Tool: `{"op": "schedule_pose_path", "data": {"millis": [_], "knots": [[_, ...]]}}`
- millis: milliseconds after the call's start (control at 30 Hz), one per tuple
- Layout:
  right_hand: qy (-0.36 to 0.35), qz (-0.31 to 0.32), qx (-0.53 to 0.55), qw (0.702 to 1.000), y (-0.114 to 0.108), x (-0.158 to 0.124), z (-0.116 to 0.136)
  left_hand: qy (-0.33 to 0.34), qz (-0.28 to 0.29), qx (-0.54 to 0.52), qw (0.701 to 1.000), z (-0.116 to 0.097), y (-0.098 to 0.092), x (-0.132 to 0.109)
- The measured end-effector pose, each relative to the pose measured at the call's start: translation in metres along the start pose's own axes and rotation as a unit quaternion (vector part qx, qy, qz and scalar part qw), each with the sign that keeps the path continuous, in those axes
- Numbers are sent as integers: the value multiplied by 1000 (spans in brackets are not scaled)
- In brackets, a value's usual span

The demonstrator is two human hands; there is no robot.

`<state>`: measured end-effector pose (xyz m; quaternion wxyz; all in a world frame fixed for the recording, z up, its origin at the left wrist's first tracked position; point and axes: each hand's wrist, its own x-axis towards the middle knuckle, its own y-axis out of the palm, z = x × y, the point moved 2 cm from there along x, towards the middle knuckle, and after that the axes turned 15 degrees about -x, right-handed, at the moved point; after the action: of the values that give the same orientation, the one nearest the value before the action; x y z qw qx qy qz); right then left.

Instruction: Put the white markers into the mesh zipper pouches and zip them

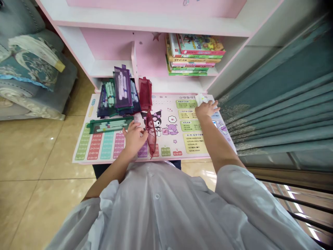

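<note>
A dark red mesh pouch (151, 133) lies lengthwise near the middle of the desk mat. My left hand (135, 138) is beside its left edge, fingers apart, the fingertips close to or on the pouch. My right hand (207, 108) reaches to the back right of the mat, fingers spread, over a small white item (201, 99) partly hidden by the hand. Left of my left hand lies a green mesh pouch (110, 125) with pens in it. Behind it are piled pouches with pens, a purple pouch (123, 86) on top. Another red pouch (145, 93) lies right of the pile.
The printed desk mat (192, 149) covers the desktop. Behind it rises a pink and white shelf (166, 85) with a stack of books (194, 59). A teal curtain (281, 93) hangs at the right, and a grey sofa (52, 100) stands at the left.
</note>
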<state>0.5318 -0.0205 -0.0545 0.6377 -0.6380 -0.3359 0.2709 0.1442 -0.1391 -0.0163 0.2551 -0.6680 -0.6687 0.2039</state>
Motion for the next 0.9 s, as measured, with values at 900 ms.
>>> {"op": "schedule_pose_path", "data": {"millis": [900], "knots": [[-312,16,265,912,-92,-240,70,10,-5,1,1000,-1,0,2]]}}
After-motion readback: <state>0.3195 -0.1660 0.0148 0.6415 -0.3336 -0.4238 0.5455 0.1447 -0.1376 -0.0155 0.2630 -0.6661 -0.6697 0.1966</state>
